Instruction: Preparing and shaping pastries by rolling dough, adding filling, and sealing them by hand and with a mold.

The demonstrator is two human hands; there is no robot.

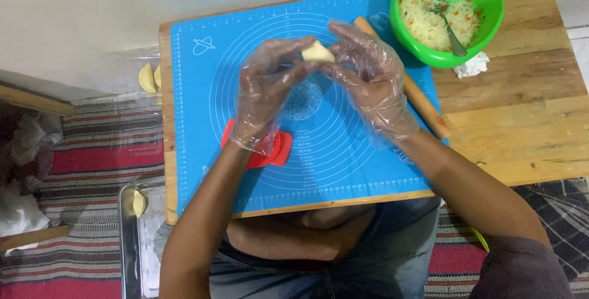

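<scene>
Head view looks straight down, and both hands meet over the middle of the blue silicone mat (343,170). Clear plastic gloves cover both. Left hand (265,87) curls in from the left, its grip pinching the near edge of a pale folded dumpling (318,52). Right hand (368,75) comes in from the other side, fingertips pressed onto the same piece of dough, so the dumpling sits pinched between the two hands, lifted above the mat's printed circles and not touching it.

Under the left wrist lies a red plastic dumpling press (273,150), flat on the mat and partly hidden by the forearm. Beneath the right hand a wooden rolling pin (423,106) runs diagonally across the mat's right edge. Up at the top right stands a green bowl (485,4) on the wooden bench (521,109), holding shredded pale filling (426,20) with orange flecks, and a metal spoon (451,32) rests in it. Just beside the bowl's lower rim lies a crumpled white tissue (471,65).

Off the bench's left edge, two finished dumplings (150,78) sit on a clear plastic sheet. Lower left, a metal tray (126,250) rests on the striped rug (92,152) with one more dumpling (139,203) in it.
</scene>
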